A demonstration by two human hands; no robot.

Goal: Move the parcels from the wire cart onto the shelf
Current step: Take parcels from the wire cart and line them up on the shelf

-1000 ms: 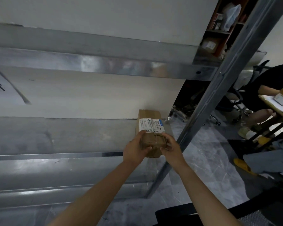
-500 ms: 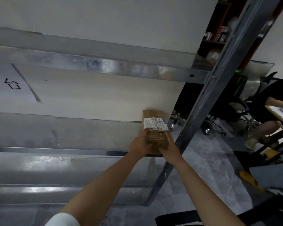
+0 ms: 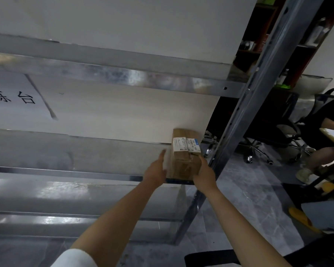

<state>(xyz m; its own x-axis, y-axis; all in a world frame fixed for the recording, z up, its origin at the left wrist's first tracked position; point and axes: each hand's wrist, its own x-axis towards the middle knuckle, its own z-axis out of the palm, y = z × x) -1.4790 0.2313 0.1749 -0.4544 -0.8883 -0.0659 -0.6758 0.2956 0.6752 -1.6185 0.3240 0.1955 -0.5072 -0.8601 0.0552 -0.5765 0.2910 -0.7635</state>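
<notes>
Beyond the fingertips runs one metal shelf (image 3: 66, 151), its one slanting post (image 3: 249, 105) just right of the right fingers. Between the two hands, one brown parcel (image 3: 183, 166) sits on the shelf's right end. The left hand (image 3: 156, 170), blurred, is spread with straight fingers just left of the parcel. The right hand (image 3: 204, 174) lies against the parcel's right side; its fingers are hidden, so I cannot tell whether it grips. Two white labels (image 3: 179, 144) lie on the parcel past the fingertips.

A small brown cardboard parcel (image 3: 183, 166), taped and with white printed labels (image 3: 185, 144) on top, lies flat at the right end of the grey metal shelf (image 3: 85, 153), its far end against the pale back panel (image 3: 123, 116).
</notes>
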